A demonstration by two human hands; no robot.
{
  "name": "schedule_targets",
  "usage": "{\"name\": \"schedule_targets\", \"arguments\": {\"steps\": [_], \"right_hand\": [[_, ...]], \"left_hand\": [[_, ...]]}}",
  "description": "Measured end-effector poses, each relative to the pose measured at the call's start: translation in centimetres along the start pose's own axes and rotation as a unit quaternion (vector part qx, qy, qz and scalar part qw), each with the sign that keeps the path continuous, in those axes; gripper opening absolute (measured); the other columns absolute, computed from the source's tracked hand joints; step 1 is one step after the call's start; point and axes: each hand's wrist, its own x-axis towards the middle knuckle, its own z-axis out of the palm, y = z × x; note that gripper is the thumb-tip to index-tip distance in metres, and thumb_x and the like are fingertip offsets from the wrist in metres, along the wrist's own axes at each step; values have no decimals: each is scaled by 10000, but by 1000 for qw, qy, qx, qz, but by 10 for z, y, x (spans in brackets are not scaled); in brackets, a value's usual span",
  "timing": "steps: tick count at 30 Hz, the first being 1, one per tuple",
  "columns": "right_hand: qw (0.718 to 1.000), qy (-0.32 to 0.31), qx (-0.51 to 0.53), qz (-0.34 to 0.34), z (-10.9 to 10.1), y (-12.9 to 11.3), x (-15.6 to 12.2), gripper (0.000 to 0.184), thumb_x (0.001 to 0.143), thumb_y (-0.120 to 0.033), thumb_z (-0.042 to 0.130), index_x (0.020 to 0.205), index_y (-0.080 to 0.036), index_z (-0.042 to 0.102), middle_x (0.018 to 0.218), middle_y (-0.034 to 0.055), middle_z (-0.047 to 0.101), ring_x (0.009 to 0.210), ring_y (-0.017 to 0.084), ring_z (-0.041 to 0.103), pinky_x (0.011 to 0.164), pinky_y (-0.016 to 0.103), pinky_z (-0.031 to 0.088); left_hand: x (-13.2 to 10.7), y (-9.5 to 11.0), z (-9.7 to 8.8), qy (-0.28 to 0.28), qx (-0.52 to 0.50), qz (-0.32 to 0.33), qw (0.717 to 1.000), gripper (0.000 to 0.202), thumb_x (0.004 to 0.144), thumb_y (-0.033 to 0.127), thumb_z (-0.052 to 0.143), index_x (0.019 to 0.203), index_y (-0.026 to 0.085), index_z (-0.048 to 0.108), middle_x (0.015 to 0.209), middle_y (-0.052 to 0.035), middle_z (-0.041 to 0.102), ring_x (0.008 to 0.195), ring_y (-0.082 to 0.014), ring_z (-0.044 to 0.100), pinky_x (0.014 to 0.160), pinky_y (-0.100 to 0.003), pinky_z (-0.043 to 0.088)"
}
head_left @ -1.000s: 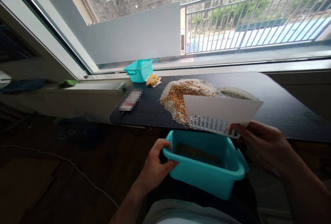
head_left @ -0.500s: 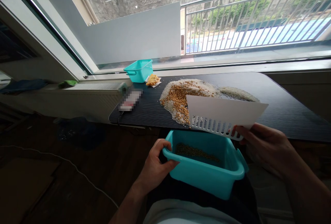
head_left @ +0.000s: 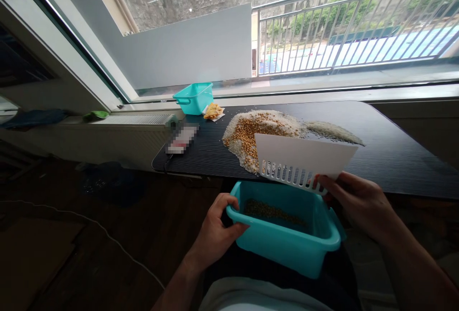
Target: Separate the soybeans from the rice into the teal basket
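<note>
My left hand (head_left: 218, 229) grips the left rim of a turquoise plastic basin (head_left: 283, 249), which is held below the table's front edge over my lap. Small dark greenish grains (head_left: 272, 211) lie on the basin's floor. My right hand (head_left: 358, 198) pinches the lower right corner of a white plastic sheet (head_left: 304, 153) with a row of slots along its bottom edge. The sheet stands tilted above the basin's far rim, hiding part of a spread pile of yellow kernels and whitish grains (head_left: 247, 131) on the table. A separate strip of pale grains (head_left: 332, 131) lies to its right.
On the dark table (head_left: 401, 167), a smaller turquoise basin (head_left: 195, 98) stands at the back left beside a yellow crumpled item (head_left: 214, 111). A blurred-out flat object (head_left: 182, 139) with a cord lies near the left edge. Behind run the window and a radiator (head_left: 136, 119).
My right hand has moved the slotted white sheet slightly to the left. My left hand and the basin have stayed almost in place.
</note>
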Motion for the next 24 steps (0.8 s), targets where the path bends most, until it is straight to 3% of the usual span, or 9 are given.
{"name": "schedule_targets", "arguments": {"steps": [6,10,15,21,24], "right_hand": [[996,89,19,8,-12,25,4,801,592,-1017,1069,884,-278,966,884,105,925,730,300,799,605,402,652],[996,91,9,5,-15,26,5,743,663,-962,1085,905,-270,966,894,117,930,751,309,837,617,388,667],[996,89,-3,-12,-14,23,10,792,697,-1025,1036,945,-275,988,924,133,939,785,339,871,633,410,690],[998,62,-25,-16,-16,21,12,790,723,-1023,1016,936,-264,972,811,104,881,642,271,785,493,337,553],[998,55,-20,-12,-13,13,10,818,698,-1048,1012,920,-262,967,789,104,866,637,263,760,496,340,542]], "left_hand": [[1,2,-3,2,10,-2,1000,304,881,410,995,966,279,734,996,16,670,950,-262,668,1000,-383,628],[0,2,-2,-4,12,-3,1000,307,891,439,978,969,281,726,1009,12,667,942,-256,641,981,-371,612],[-1,-4,3,17,13,2,1000,323,884,467,977,963,284,722,1008,11,671,935,-254,631,952,-362,603],[0,-1,0,1,0,-6,1000,300,876,413,1002,963,274,751,1028,3,718,953,-255,665,974,-363,619],[0,-1,-1,1,-5,-2,1000,306,882,401,1012,976,274,750,1047,0,734,981,-265,691,985,-370,620]]}}
